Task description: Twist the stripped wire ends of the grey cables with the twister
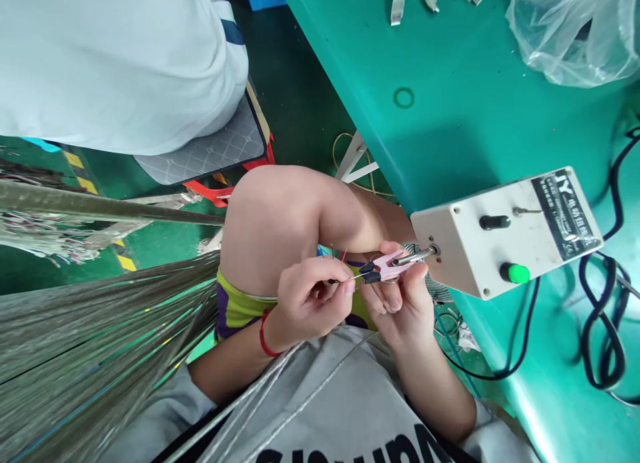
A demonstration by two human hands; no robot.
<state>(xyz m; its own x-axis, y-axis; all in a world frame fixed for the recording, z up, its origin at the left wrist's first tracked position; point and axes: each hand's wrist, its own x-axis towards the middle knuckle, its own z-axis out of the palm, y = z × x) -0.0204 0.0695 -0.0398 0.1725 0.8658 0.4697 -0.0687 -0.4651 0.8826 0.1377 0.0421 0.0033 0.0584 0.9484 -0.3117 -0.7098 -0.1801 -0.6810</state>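
My left hand (pixel 317 296), with a red string at its wrist, pinches a thin wire whose end reaches the black tips of a pink clip (pixel 389 266). Around that clip close the fingers of my right hand (pixel 403 300). A metal shaft (pixel 423 253) joins the clip to a white box (pixel 500 233) with a black knob, a toggle switch and a green button. Small red and black wire ends stick up above my left hand.
The box stands at the edge of a green table (pixel 450 143). Black cables (pixel 607 323) lie to its right; a plastic bag (pixel 575 30) and USB plugs (pixel 397 6) lie farther back. Many grey cables (pixel 125 336) hang at left. A person in white (pixel 125 63) sits at upper left.
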